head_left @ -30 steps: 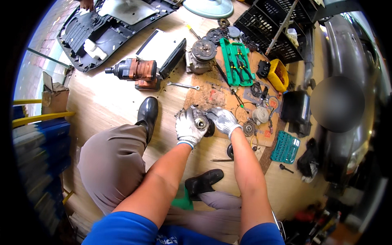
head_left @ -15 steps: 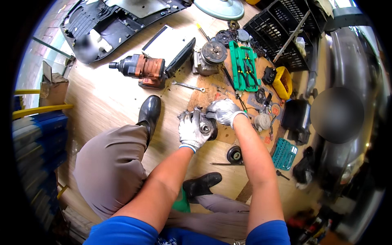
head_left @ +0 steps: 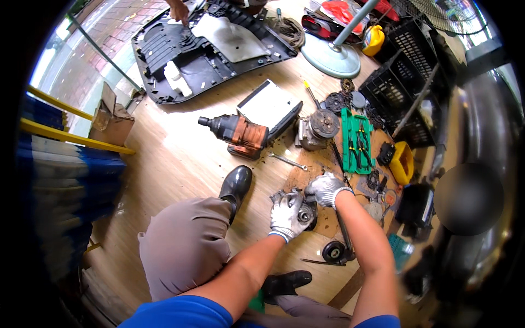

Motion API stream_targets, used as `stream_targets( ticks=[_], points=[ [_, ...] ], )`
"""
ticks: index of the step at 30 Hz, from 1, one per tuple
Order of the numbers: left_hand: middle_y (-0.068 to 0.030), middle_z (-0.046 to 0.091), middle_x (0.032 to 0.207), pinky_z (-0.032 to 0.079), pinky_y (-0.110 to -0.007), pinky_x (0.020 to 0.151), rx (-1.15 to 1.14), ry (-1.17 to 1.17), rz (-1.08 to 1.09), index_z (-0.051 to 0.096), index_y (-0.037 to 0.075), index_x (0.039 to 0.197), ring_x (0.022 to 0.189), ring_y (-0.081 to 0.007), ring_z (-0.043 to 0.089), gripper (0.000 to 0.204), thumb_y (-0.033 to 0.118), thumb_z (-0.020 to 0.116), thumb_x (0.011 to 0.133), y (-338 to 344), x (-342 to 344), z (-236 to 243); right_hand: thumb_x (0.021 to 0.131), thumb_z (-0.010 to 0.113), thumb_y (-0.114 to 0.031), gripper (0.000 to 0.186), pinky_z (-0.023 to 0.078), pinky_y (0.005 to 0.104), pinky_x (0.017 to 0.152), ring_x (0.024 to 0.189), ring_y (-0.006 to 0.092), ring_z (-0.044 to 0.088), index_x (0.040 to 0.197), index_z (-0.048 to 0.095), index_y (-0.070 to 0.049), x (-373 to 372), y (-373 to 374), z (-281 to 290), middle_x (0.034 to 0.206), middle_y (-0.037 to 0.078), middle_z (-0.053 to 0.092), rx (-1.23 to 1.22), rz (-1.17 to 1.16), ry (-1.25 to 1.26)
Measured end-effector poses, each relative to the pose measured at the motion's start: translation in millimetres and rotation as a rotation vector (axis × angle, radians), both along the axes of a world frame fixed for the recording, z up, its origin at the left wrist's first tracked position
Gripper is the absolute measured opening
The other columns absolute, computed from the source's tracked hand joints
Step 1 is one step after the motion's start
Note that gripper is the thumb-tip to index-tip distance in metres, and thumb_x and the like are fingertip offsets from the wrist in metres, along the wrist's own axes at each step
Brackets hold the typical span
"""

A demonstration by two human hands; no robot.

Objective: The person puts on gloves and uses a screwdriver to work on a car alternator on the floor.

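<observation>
In the head view, the dark metal part (head_left: 304,215) sits low between the boots and the stained cardboard mat (head_left: 324,161), near the mat's lower left edge. Its round hub, with a hole in the middle, faces up toward the camera; the body runs from upper left to lower right, though the covering fingers leave its true long axis unclear. The gloved left hand (head_left: 287,216) is closed over the part's left side, gripping it. The gloved right hand (head_left: 328,189) has its fingers bent at the part's upper right edge; whether they hold anything cannot be told. Counting around them: two black boots, one (head_left: 236,183) to the upper left and one (head_left: 287,282) below; one orange-and-black impact wrench (head_left: 240,134); one combination spanner (head_left: 288,160); one compressor with a pulley (head_left: 317,130); one green case (head_left: 346,126) holding at least two pliers (head_left: 362,147); one black wheel (head_left: 333,251) near a thin rod (head_left: 321,262). A dark bar (head_left: 344,229) slants down between the part and the right forearm, which partly hides a teal tool case (head_left: 401,252). Farther off are a cut yellow container (head_left: 403,164), black crates (head_left: 383,82), a pale round stand base (head_left: 331,57) and a large black panel (head_left: 158,54), over which another person's hand (head_left: 178,11) reaches.
</observation>
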State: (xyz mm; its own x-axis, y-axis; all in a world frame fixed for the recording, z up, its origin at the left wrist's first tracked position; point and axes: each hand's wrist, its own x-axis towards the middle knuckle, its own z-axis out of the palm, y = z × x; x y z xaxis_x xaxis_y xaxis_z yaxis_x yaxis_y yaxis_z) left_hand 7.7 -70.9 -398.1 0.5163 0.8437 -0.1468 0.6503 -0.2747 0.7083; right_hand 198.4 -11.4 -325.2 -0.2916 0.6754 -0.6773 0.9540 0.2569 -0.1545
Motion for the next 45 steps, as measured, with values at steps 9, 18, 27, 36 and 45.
stream_targets(
  ticks=[9,18,27,36,45],
  points=[
    [-0.0193,0.057,0.132,0.044,-0.054,0.107,0.017,-0.019,-0.007,0.055,0.015,0.136,0.126,-0.0429,0.051,0.076,0.049,0.081,0.073,0.5,-0.9,-2.6,0.090,0.064,-0.029,0.020,0.050,0.0437,0.098,0.106,0.0263,0.071,0.104,0.077,-0.022,0.7,-7.4,-2.4,0.105,0.007,0.076,0.095,0.088,0.010],
    [-0.0180,0.058,0.132,0.045,-0.054,0.106,0.036,-0.009,-0.028,0.055,0.016,0.138,0.125,-0.0426,0.053,0.075,0.049,0.080,0.075,3.5,-0.8,-1.7,0.086,0.062,-0.016,0.016,0.052,0.0435,0.091,0.099,0.0265,0.071,0.097,0.074,-0.016,5.9,-40.4,-17.3,0.096,0.007,0.073,0.315,0.034,0.004],
    [-0.0227,0.057,0.129,0.046,-0.054,0.103,0.022,-0.045,-0.039,0.056,0.019,0.141,0.123,-0.0437,0.053,0.080,0.044,0.084,0.070,2.7,3.5,-14.8,0.088,0.065,-0.025,0.011,0.050,0.0458,0.077,0.085,0.0293,0.069,0.089,0.069,-0.015,-3.7,-88.2,-55.0,0.087,0.009,0.069,0.534,-0.253,-0.042],
    [-0.0263,0.055,0.131,0.046,-0.055,0.101,0.030,0.029,-0.023,0.056,0.017,0.139,0.121,-0.0452,0.053,0.078,0.044,0.083,0.071,-2.0,7.2,-16.7,0.094,0.060,-0.030,0.018,0.050,0.0476,0.078,0.088,0.0298,0.069,0.094,0.069,-0.014,-32.9,-104.0,-63.1,0.089,0.009,0.071,0.631,-0.586,-0.057],
    [-0.0282,0.055,0.131,0.044,-0.055,0.105,0.039,0.032,-0.056,0.055,0.014,0.142,0.124,-0.0459,0.052,0.083,0.045,0.083,0.070,-2.7,12.0,-6.1,0.098,0.057,-0.029,0.021,0.054,0.0466,0.079,0.090,0.0311,0.070,0.104,0.073,-0.016,-17.6,-113.1,-65.9,0.095,0.011,0.072,0.580,-0.559,-0.089]
  ],
)
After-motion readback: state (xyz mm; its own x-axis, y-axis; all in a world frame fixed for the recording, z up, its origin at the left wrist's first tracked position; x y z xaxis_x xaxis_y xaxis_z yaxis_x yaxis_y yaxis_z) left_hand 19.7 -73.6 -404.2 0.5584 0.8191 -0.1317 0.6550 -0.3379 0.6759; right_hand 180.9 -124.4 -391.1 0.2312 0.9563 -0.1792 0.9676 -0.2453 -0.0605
